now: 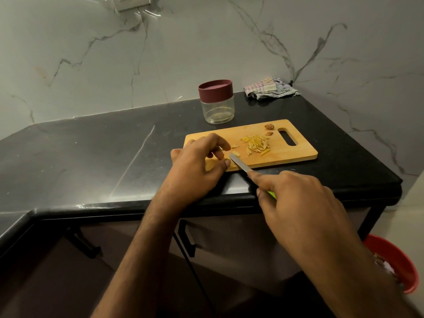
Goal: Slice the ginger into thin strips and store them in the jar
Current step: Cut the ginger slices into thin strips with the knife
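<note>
Your left hand (202,164) rests at the near left corner of the cutting board (286,154), fingers curled loosely; whether the fingertips pin a bit of ginger there cannot be told. Just right of those fingertips lies a small ginger piece (235,154), with the tip of the knife (239,165) beside it. Your right hand (300,203) grips the knife by its green handle, index finger stretched along the blade's back. Beyond the blade, further right on the board, sits the pile of ginger strips (257,144), with two brown trimmings (269,127) past it near the handle slot. Behind the board stands the jar (216,109), its maroon lid (215,89) on. Further right, in the corner, lies a crumpled cloth (270,88). Below your right forearm shows a red bowl (399,260).
</note>
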